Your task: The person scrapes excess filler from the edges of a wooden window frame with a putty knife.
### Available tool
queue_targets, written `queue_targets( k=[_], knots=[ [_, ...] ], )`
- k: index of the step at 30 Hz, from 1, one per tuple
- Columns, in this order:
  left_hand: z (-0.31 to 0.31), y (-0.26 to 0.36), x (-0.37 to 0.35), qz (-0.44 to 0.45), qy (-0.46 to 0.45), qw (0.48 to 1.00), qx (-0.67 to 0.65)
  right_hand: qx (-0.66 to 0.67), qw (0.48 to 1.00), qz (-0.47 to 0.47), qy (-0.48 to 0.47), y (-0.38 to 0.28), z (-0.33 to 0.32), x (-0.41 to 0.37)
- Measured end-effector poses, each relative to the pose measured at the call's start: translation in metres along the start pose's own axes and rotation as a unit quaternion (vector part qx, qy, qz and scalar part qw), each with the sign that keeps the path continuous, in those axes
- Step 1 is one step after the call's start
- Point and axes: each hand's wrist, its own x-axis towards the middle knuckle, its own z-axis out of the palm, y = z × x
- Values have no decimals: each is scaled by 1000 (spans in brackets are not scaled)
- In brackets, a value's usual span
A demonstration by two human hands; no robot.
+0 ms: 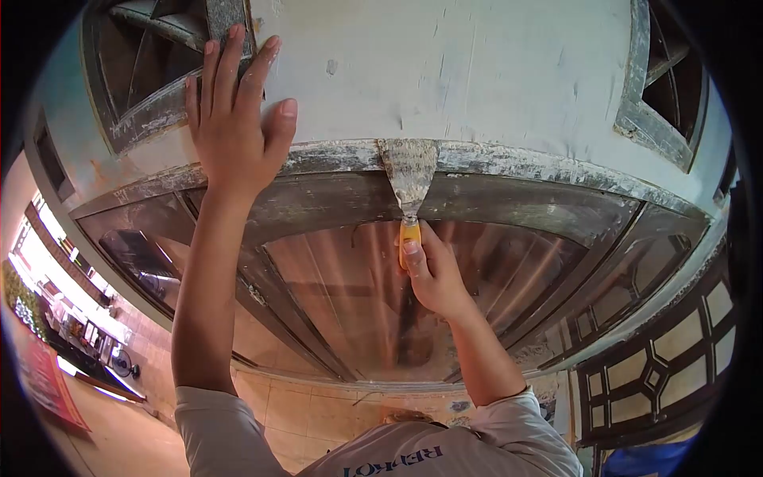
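A putty knife (409,171) with a yellow handle and a wide, crusted metal blade is in my right hand (429,266), whose fingers are wrapped round the handle. The blade's edge lies at the whitish, flaking ledge (509,159) between the pale wall and the dark wooden frame. My left hand (232,131) is raised at the left, fingers spread, palm against the pale wall (358,71) and holding nothing. Its fingertips reach the carved vent opening's border.
Below the ledge is a glazed wooden frame (429,286). Carved vents (668,79) sit at both upper sides. A latticed wooden panel (652,374) stands at lower right. Far below lie floor tiles (294,413), with a fan (123,363) at the left.
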Motion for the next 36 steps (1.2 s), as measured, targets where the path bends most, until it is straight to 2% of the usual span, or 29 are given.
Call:
queue_targets(
  k=[7,14,17,18,20,23,24,26,28,31,36],
  knots=[
    [0,1,0,-5,0,1000,1,-22,999,-8,43,4,5,-7],
    [-2,2,0,-2,-4,1000,6,-19,999,17,28,1,9,-12],
    [-4,4,1,-2,-15,1000,14,-52,993,-11,108,-2,-1,-20],
    [-5,3,1,-4,-19,1000,17,-112,984,-40,131,-1,-12,-22],
    [-5,4,2,-6,-17,1000,17,-149,970,-38,191,-9,-35,-29],
    [-5,4,1,-8,-17,1000,13,-314,915,-115,224,-13,-70,-33],
    [-5,4,1,-7,-15,1000,13,-316,915,-114,223,-14,-79,-32],
    [-4,5,1,-8,-13,1000,12,-427,857,-190,219,-21,-91,-30],
    [-4,5,1,-7,-9,1000,12,-429,856,-178,229,-28,-94,-26],
    [-4,4,1,-6,-8,1000,16,-458,827,-188,268,-40,-100,-16],
    [-4,5,1,-7,-8,1000,14,-464,827,-194,253,-57,-103,-2]
  ],
)
